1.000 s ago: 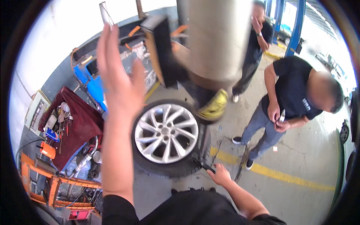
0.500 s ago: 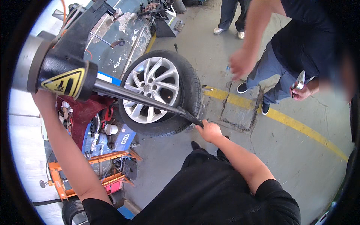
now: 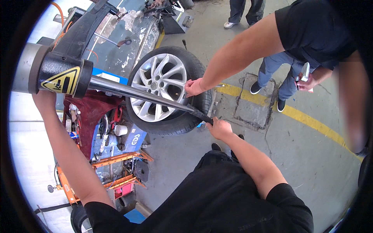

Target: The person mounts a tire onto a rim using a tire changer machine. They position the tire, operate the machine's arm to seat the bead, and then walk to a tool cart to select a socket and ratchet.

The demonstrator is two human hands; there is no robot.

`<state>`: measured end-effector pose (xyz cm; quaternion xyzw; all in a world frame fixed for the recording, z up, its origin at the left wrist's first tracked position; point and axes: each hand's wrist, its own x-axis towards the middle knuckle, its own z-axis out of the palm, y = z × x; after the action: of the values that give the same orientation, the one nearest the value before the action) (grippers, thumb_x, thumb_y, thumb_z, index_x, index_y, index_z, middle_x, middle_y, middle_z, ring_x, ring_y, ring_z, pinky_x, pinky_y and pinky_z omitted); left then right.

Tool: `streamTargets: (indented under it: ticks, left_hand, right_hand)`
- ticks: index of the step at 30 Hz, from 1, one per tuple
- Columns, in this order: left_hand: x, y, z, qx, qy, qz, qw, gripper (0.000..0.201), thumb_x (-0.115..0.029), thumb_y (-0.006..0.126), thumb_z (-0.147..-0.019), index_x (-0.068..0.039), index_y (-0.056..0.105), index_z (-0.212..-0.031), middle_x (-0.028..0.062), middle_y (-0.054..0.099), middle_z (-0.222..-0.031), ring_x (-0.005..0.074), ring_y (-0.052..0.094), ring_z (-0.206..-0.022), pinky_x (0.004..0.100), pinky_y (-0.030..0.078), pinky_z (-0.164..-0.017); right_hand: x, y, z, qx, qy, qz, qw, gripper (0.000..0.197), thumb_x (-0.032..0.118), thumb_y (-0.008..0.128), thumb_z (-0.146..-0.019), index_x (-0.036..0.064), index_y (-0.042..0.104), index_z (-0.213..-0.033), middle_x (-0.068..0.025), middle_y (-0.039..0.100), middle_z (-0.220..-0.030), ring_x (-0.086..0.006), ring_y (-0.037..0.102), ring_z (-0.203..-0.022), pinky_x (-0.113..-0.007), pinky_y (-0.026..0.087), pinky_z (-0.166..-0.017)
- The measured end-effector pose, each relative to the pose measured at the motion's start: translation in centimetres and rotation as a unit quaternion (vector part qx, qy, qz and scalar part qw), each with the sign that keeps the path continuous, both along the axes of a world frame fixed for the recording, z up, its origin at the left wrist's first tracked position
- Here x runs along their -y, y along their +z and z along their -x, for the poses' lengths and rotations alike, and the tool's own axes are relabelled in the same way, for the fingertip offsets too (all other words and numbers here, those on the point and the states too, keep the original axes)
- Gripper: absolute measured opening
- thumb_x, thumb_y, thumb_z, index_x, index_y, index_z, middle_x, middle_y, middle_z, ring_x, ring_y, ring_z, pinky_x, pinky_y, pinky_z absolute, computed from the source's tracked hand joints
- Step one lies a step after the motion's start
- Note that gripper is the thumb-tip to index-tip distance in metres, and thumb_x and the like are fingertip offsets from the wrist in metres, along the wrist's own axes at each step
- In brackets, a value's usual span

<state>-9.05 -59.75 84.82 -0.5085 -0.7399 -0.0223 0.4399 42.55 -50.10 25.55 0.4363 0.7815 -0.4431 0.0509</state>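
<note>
A car wheel (image 3: 158, 101) with a silver multi-spoke rim and black tyre stands in front of me. Across it runs a long dark metal shaft (image 3: 136, 93) from a black cylindrical machine head (image 3: 58, 73) with a yellow warning sticker. My right hand (image 3: 219, 128) is closed round the black end piece (image 3: 201, 115) of that shaft, beside the tyre's edge. My left hand (image 3: 44, 99) reaches up beneath the machine head; its fingers are hidden behind it. A co-worker's hand (image 3: 193, 87) touches the rim's right side, its fingertips near the spokes.
A co-worker (image 3: 311, 35) in black leans in from the right, a small device (image 3: 305, 73) in the other hand. Another person's legs (image 3: 245, 11) stand farther back. At left are a dark red cloth (image 3: 93, 110), white cup (image 3: 120, 130) and orange frame (image 3: 116, 159). A yellow line (image 3: 311, 123) crosses the floor.
The co-worker's arm has come down and left, and its hand now touches the rim. My view has shifted slightly; both my hands keep their places on the machine.
</note>
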Motion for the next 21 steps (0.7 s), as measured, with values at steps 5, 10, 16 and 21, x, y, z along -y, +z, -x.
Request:
streamTargets:
  ticks: [5,10,16,21]
  left_hand:
    - [-0.4,-0.7,1.9,-0.229,0.042,0.088,0.969,0.045,-0.036,0.073,-0.104,-0.009,0.079,-0.139,0.0157,0.078,-0.145,0.0378,0.071,-0.137,0.0492,0.054,-0.116]
    - [-0.2,-0.4,3.2,-0.218,0.023,0.087,0.972,0.047,-0.04,0.074,-0.104,-0.006,0.079,-0.136,0.0152,0.08,-0.141,0.0373,0.072,-0.136,0.051,0.054,-0.117]
    - [-1.2,-1.5,1.2,-0.224,-0.07,0.032,0.972,0.05,-0.038,0.081,-0.099,-0.001,0.078,-0.132,0.0183,0.082,-0.134,0.0395,0.075,-0.128,0.0475,0.057,-0.11]
    - [-1.8,-1.7,0.9,-0.182,-0.068,0.025,0.981,0.043,-0.036,0.083,-0.097,-0.002,0.081,-0.124,0.0164,0.084,-0.127,0.0402,0.078,-0.119,0.0484,0.061,-0.101]
  right_hand:
    - [0.2,-0.2,0.3,-0.001,0.001,0.006,1.0,0.057,0.055,0.06,-0.113,-0.0005,0.065,-0.128,-0.0304,0.081,-0.116,-0.0504,0.079,-0.112,-0.061,0.061,-0.1]
    - [0.2,-1.3,0.3,-0.001,0.01,0.019,1.0,0.056,0.053,0.058,-0.115,-0.0003,0.062,-0.131,-0.0294,0.081,-0.118,-0.0501,0.078,-0.113,-0.06,0.061,-0.1]
    - [0.5,-2.7,0.7,-0.006,0.003,0.012,1.0,0.057,0.055,0.057,-0.116,-0.0001,0.061,-0.133,-0.0295,0.081,-0.12,-0.0499,0.078,-0.115,-0.06,0.061,-0.101]
    - [0.6,-3.1,0.8,0.012,0.001,0.016,1.0,0.058,0.055,0.056,-0.116,0.0002,0.061,-0.134,-0.0299,0.081,-0.122,-0.0498,0.078,-0.116,-0.06,0.061,-0.102]
